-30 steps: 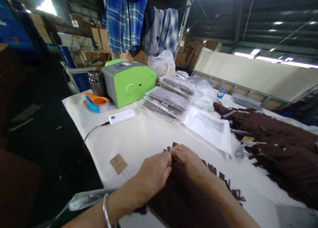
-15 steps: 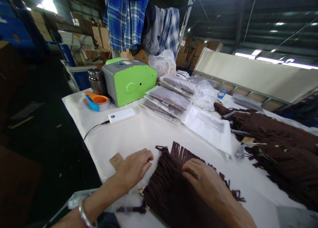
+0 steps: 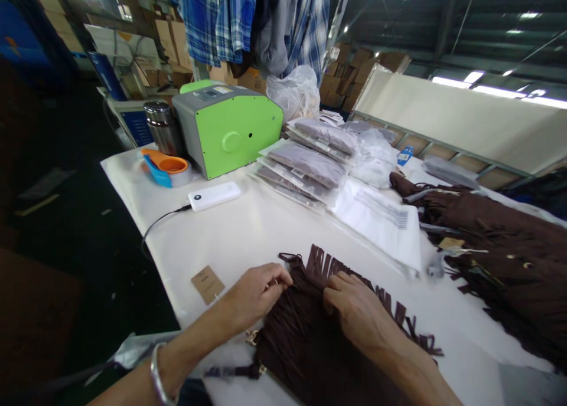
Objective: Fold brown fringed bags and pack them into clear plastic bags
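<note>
A dark brown fringed bag lies on the table in front of me, with gold-coloured metal rings at its left edge. My left hand is closed at the bag's upper left, thumb and forefinger pinching some of the thin fringe. On the bag's upper edge rests my right hand, its fingers curled into the brown material. Their tips are partly hidden. Left of my left hand, a brown card tag lies flat.
More brown fringed bags are heaped at the right. Bagged packages and white printed plastic bags lie farther back. A green and grey machine, steel flask, tape dispenser and corded white power bank stand at back left.
My left hand has moved right onto the fringe and closed its fingers there. My right hand stays on the bag, its fingers slightly more curled. The camera view has shifted a little.
</note>
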A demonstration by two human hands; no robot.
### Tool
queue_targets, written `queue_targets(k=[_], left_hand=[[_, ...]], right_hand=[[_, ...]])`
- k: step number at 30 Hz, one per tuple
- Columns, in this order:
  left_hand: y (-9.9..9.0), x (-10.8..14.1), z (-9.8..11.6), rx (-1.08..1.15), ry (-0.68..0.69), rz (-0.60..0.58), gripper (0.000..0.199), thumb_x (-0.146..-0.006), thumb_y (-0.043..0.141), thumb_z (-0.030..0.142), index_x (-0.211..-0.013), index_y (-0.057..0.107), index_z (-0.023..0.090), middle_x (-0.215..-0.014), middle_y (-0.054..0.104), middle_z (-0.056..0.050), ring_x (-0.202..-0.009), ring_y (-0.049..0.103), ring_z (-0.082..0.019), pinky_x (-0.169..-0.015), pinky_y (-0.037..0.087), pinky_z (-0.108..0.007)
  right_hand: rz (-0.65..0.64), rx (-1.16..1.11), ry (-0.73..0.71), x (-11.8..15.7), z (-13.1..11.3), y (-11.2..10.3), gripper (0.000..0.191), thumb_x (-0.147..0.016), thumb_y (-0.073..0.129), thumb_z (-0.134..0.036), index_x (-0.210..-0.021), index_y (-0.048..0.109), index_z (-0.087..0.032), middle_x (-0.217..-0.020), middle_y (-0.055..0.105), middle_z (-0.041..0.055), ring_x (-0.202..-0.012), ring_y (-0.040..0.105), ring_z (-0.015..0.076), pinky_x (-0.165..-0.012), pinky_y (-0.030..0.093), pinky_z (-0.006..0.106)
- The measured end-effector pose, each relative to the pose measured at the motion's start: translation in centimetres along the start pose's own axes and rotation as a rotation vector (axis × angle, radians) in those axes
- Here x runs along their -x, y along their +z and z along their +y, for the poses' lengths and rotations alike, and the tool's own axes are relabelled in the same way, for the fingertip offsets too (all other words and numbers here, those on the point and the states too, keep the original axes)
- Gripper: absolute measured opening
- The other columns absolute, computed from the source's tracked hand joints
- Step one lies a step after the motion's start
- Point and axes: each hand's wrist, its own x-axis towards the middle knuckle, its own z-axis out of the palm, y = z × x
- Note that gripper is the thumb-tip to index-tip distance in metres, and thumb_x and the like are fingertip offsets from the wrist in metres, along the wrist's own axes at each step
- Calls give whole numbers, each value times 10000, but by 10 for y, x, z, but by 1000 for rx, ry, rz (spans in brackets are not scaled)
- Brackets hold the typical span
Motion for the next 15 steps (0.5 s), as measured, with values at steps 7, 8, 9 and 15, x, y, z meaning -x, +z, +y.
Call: queue_targets(k=[7,8,9,15], left_hand=[[26,-3,-5,-192,75,-23,358,-855,420,61,-1098,624,226,-1034,608,-42,-989,569,-178,-922,458,-301],[28,-3,-2,-204,91,-30,362,-865,413,62,-1094,635,232,-1019,604,-41,-979,566,-178,-912,460,-299],[29,-3,1,-205,101,-31,360,-875,405,67,-1083,644,236,-1004,603,-39,-969,566,-177,-901,462,-297],[20,-4,3,-226,88,66,333,-902,385,84,-1056,642,230,-1014,588,-39,-986,553,-180,-925,453,-318]], right_hand=[[163,-111,85,5,-18,-9,290,-896,419,-36,-834,644,-207,-841,624,25,-819,527,180,-776,377,320],[175,-133,101,3,-23,-7,266,-902,434,-62,-887,653,-213,-875,632,28,-850,539,184,-799,389,319],[175,-146,124,1,-28,-5,223,-902,470,-98,-933,656,-217,-908,637,31,-881,549,190,-821,399,321],[103,-26,269,-10,-36,15,126,-898,542,-198,-932,663,-190,-962,640,71,-950,573,245,-847,427,349]])
